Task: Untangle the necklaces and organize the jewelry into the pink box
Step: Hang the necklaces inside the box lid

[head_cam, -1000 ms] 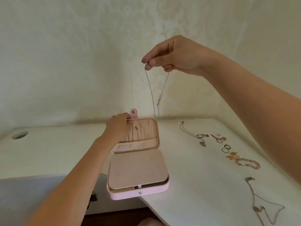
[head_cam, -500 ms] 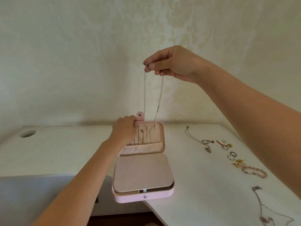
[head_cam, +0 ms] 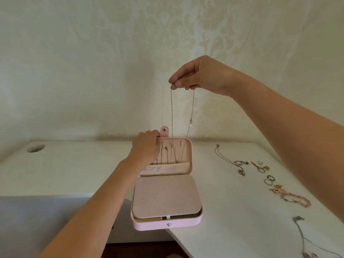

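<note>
A: Necklace [head_cam: 171, 112] hangs from my right hand [head_cam: 199, 75], thumb and forefinger pressed together on the chain, high above the pink box [head_cam: 193, 223]. One strand runs down into the open lid [head_cam: 188, 146]; the other ends free, w/ the clasp [head_cam: 190, 121] dangling just above the lid's top edge.

B: And the left hand [head_cam: 147, 146]?

A: It grips the lid's upper left edge and holds it upright. Fingers are curled over the rim, but I cannot tell how firmly.

B: How would you do this step well?

A: I think the chain must go onto a free hook inside the lid, so I would lower slowly, keep the strand straight, and not let it swing into the other chains [head_cam: 168, 155] hanging there, otherwise a new tangle. The tail should then go in the pocket [head_cam: 167, 169] at the bottom.

B: Materials?

A: The chain is very thin, silver-looking metal, limp, easy to kink. The box is smooth outside, approx. rectangular w/ round corners and a snap tab [head_cam: 164, 131]; inside it looks soft, like suede. Its padded insert [head_cam: 166, 197] has small holes.

B: What remains?

A: More jewelry [head_cam: 290, 197] lies on the white desk [head_cam: 223, 211], right of the box, well apart from it.
</note>
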A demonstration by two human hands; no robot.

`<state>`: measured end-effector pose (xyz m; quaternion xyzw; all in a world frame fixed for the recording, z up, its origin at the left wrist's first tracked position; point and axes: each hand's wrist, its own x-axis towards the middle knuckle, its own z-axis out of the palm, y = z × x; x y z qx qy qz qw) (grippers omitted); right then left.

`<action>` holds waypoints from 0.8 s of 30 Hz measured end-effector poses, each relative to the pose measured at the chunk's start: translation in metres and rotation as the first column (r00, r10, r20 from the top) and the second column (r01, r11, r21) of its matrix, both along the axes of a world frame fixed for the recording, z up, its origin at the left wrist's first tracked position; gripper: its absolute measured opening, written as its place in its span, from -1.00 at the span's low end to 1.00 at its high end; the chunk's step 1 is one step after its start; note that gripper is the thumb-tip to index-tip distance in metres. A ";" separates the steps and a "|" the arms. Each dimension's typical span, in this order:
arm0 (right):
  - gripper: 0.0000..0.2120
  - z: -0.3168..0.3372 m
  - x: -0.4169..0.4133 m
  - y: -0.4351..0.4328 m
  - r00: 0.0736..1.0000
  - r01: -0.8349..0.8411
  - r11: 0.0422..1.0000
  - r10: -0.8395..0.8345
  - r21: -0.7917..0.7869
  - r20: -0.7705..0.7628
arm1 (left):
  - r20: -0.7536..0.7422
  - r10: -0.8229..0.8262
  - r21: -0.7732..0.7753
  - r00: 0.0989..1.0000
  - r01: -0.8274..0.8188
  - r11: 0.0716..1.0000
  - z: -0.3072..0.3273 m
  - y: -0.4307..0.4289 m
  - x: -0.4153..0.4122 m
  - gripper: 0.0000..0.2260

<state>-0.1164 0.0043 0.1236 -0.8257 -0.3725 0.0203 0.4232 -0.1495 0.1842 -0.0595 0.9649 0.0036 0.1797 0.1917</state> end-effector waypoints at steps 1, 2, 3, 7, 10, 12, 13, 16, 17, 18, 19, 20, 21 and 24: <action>-0.84 -0.001 0.001 0.001 1.000 -0.003 1.000 0.003 -0.019 0.014 | -0.002 0.002 0.000 1.000 -0.002 1.000 0.000 0.000 0.000 -0.77; -0.84 -0.003 0.001 0.002 1.000 -0.006 0.999 0.007 -0.037 0.029 | -0.005 0.003 -0.002 1.000 -0.003 1.000 0.000 0.000 0.000 -0.77; -0.84 -0.004 0.002 0.003 0.999 -0.005 0.998 0.008 -0.055 0.048 | -0.010 0.003 -0.004 1.000 -0.003 1.000 0.000 0.001 0.000 -0.77; -0.86 -0.011 0.004 0.010 0.990 0.033 0.996 -0.022 -0.079 0.136 | -0.018 0.005 0.002 1.000 -0.005 1.000 -0.001 0.002 0.002 -0.77; -0.87 -0.015 0.007 0.013 0.987 0.041 0.998 -0.033 -0.043 0.159 | -0.033 0.007 0.000 0.999 -0.007 1.000 0.000 0.002 0.003 -0.77; -0.87 -0.017 0.008 0.013 0.986 0.034 0.999 -0.029 -0.023 0.165 | -0.045 0.001 -0.010 0.999 -0.002 1.000 0.001 0.002 0.003 -0.78; -0.87 -0.018 0.008 0.012 0.985 0.031 0.999 -0.028 -0.018 0.170 | -0.050 0.001 -0.011 0.999 -0.002 1.000 0.000 0.002 0.003 -0.79; -0.87 -0.021 0.008 0.013 0.984 0.017 1.000 -0.016 -0.005 0.176 | -0.071 -0.002 -0.030 0.997 0.000 1.000 0.001 0.002 0.005 -0.78; -0.87 -0.022 0.008 0.013 0.985 0.013 1.000 -0.012 -0.006 0.173 | -0.078 -0.003 -0.036 0.997 0.000 0.999 0.001 0.002 0.005 -0.78; -0.87 -0.023 0.008 0.013 0.986 0.012 1.000 -0.010 -0.011 0.168 | -0.082 -0.002 -0.034 0.997 -0.001 0.999 0.001 0.002 0.006 -0.78; -0.87 -0.025 0.008 0.013 0.987 0.013 1.000 -0.009 -0.023 0.161 | -0.085 0.000 -0.027 0.996 -0.002 1.000 0.001 0.002 0.006 -0.78; -0.88 -0.028 0.008 0.013 0.988 0.015 0.999 -0.009 -0.040 0.153 | -0.086 0.002 -0.019 0.996 -0.004 1.000 0.000 0.002 0.007 -0.78; -0.88 -0.032 0.009 0.012 0.989 0.019 0.998 -0.010 -0.059 0.146 | -0.083 0.005 -0.016 0.996 -0.006 1.000 0.000 0.002 0.007 -0.78; -0.86 -0.048 0.011 0.011 0.990 0.035 0.995 -0.021 -0.098 0.142 | -0.073 0.006 -0.012 0.997 -0.007 1.000 -0.002 0.001 0.008 -0.79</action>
